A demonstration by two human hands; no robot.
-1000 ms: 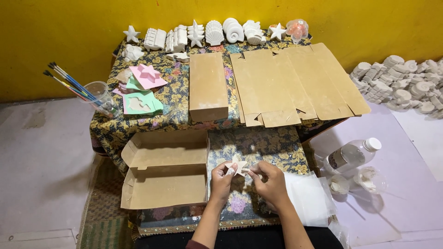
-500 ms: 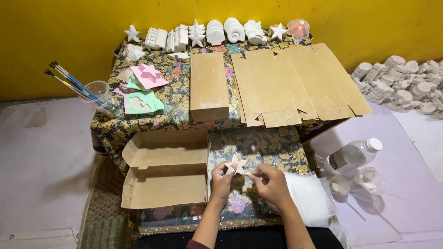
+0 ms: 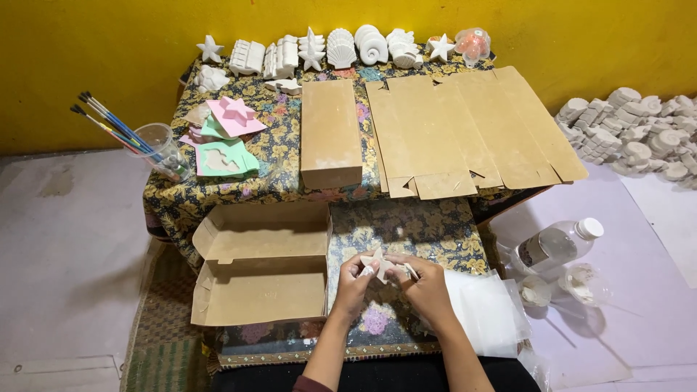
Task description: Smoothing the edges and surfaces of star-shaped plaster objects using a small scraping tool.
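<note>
Hands meet over the patterned cloth (image 3: 435, 232): our left hand (image 3: 353, 284) and right hand (image 3: 426, 289) pinch a small white star (image 3: 378, 262) by its arms; it looks light, stiff, brittle.

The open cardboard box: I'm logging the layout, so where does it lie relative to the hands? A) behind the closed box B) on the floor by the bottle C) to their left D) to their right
C: the open cardboard box lies left of the left hand and right hand, which hold a small white star figure.
</note>
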